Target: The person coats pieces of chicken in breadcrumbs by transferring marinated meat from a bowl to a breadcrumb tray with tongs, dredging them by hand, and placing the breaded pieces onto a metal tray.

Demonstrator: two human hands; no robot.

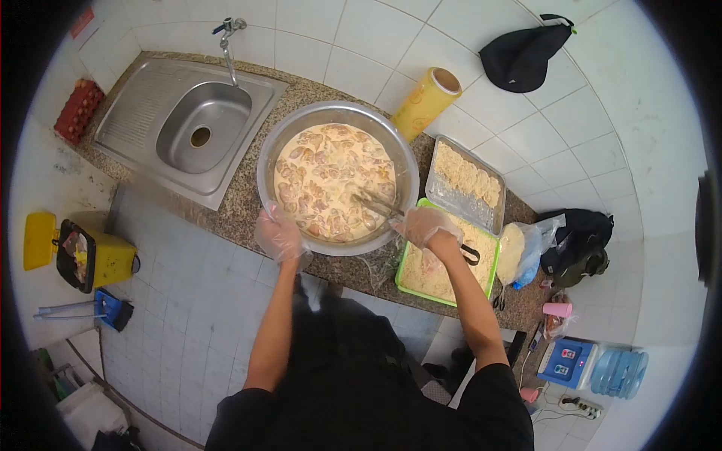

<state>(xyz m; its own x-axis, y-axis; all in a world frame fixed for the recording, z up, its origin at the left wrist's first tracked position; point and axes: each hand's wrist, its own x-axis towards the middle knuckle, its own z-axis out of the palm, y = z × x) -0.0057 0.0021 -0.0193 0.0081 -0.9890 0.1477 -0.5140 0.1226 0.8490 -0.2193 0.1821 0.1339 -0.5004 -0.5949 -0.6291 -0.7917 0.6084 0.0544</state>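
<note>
A large metal basin [263, 169] on the counter holds chicken pieces [335, 180] in a pale, creamy liquid. My left hand [280, 234], in a clear plastic glove, grips the basin's near-left rim. Over the near-right rim, my gloved right hand [427, 227] is closed around metal tongs [380, 204], whose tips reach into the liquid among the pieces. Their dark handle end sticks out behind the hand, above a green-rimmed tray [445, 300] of pale breading crumbs [425, 274]. Whether the tongs pinch a piece is unclear.
Breaded pieces [470, 177] lie in a metal tray [444, 197] at the back right. A roll of plastic wrap [426, 103] stands behind the basin. To the left is a steel sink [192, 150] with a tap [229, 52]. Plastic bags [535, 244] lie at right.
</note>
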